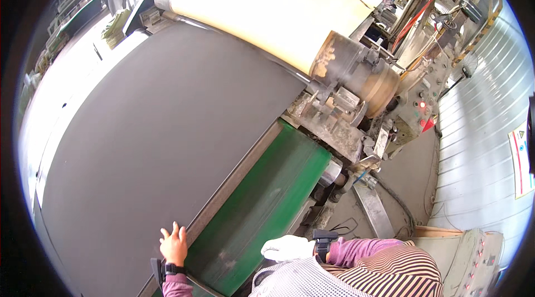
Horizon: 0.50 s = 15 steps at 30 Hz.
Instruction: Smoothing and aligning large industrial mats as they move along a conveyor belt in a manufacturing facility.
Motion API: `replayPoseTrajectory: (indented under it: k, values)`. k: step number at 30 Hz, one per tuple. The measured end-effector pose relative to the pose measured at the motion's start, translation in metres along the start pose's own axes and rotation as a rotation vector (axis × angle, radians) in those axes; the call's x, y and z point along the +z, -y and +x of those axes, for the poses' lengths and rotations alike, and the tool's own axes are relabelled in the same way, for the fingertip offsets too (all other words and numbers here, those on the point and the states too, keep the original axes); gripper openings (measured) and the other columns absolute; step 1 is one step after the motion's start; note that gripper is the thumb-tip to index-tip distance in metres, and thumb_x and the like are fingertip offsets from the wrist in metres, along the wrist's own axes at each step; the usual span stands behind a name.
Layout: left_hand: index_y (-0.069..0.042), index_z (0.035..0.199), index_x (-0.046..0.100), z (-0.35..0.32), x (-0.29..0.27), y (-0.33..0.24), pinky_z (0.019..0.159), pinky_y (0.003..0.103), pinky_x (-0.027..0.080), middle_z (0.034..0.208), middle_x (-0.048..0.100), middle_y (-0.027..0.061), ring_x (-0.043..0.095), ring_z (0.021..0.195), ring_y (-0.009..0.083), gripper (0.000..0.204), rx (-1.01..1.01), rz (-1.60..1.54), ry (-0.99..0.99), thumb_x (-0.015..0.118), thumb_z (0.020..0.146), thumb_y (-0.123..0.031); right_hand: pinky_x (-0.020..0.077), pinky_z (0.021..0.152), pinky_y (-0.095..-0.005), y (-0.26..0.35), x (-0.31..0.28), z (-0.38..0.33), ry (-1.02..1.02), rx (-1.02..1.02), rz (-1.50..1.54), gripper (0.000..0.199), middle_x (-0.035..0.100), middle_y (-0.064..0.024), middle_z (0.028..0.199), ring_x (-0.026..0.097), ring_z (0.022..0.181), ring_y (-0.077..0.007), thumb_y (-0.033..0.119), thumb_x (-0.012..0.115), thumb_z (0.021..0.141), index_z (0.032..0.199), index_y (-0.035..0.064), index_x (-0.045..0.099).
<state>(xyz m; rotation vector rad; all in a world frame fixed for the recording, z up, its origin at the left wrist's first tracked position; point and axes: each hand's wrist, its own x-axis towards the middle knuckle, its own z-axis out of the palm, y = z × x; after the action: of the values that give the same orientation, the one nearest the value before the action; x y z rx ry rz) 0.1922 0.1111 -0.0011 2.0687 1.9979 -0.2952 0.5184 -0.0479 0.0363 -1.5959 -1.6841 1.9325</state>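
Beside the green belt [262, 208], left hand [174, 247] seemingly touches dark sheet [161, 141].

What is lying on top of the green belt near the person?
The white-gloved right hand rests at the near edge of the green conveyor belt; the rest looks bare. Its far end disappears under the large dark grey sheet and machine frame.

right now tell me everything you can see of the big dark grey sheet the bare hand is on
The dark grey sheet is broad, flat, matte and smooth, like rubber or felt. It runs from the lower left up toward a cream roller at the top. Its right edge borders a green belt. The left hand, bare, rests fingers spread on its lower right edge. The right hand, in a white glove, stays off it, beside the green belt.
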Motion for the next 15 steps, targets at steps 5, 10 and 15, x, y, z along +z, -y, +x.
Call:
replayPoseTrajectory:
  k: [5, 10, 15]
  values:
    - [-0.018, 0.137, 0.049, 0.019, -0.012, -0.076, 0.095, 0.050, 0.046, 0.136, 0.045, 0.0316, 0.051, 0.114, 0.0533, 0.057, 0.034, -0.016, 0.020, 0.040, 0.095, -0.055, 0.0466, 0.092, -0.0385, -0.002, 0.008, -0.002, -0.055, -0.067, 0.000, 0.042, 0.065, -0.0100, 0.111, 0.061, 0.103, -0.0297, 0.044, 0.043, 0.097, 0.119, 0.0117, 0.058]
    - [0.003, 0.126, 0.054, 0.022, 0.023, -0.030, 0.109, 0.039, 0.034, 0.136, 0.048, 0.0257, 0.044, 0.130, 0.0359, 0.043, 0.190, -0.818, -0.142, 0.048, 0.098, -0.029, 0.0479, 0.087, -0.0383, 0.017, 0.014, -0.002, -0.047, 0.000, 0.015, 0.037, 0.066, -0.0096, 0.104, 0.062, 0.097, -0.0281, 0.040, 0.046, 0.096, 0.116, 0.0124, 0.058]
    - [0.004, 0.096, 0.066, -0.002, 0.111, 0.208, 0.097, 0.041, 0.043, 0.102, 0.065, 0.0233, 0.057, 0.109, 0.0362, 0.028, 0.055, -0.372, -0.563, 0.050, 0.094, -0.019, 0.0481, 0.082, -0.0356, 0.017, 0.020, -0.013, -0.020, -0.028, 0.056, 0.035, 0.065, -0.0083, 0.097, 0.062, 0.089, -0.0249, 0.040, 0.046, 0.096, 0.112, 0.0110, 0.058]
